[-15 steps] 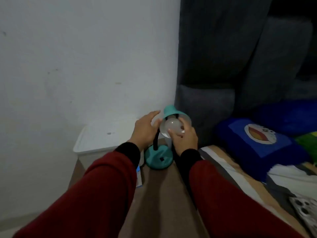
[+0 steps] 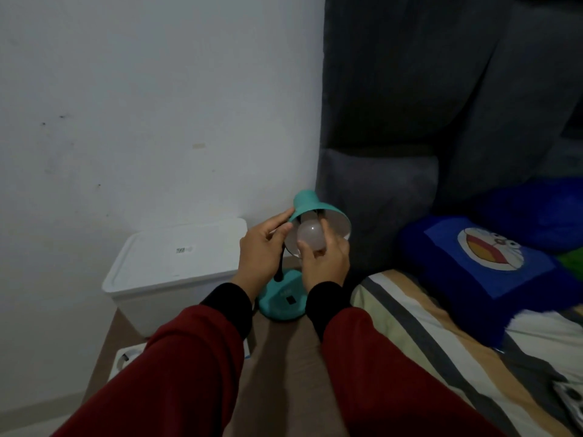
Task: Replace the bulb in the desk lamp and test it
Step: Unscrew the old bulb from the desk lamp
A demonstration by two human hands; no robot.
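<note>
bulb swap: twisting at the socket

left hand (image 2: 263,250) steadying the teal lamp shade (image 2: 318,209); right hand (image 2: 325,260) wrapped round the white bulb (image 2: 310,236) at the shade's mouth. lamp base (image 2: 280,302) on the brown surface beside the white bin (image 2: 176,263). best to turn gently, straight on axis, shade held firm, no squeezing the bulb. bin lid sticker unreadable; cartoon pillow (image 2: 485,253) shows no text.

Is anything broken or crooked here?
Nothing looks broken. The lamp stands on its base, with its shade tipped toward the camera. That fits the job: the left hand steadies the shade while the right hand grips the bulb at the shade's mouth. The bulb is unlit and looks whole.
</note>
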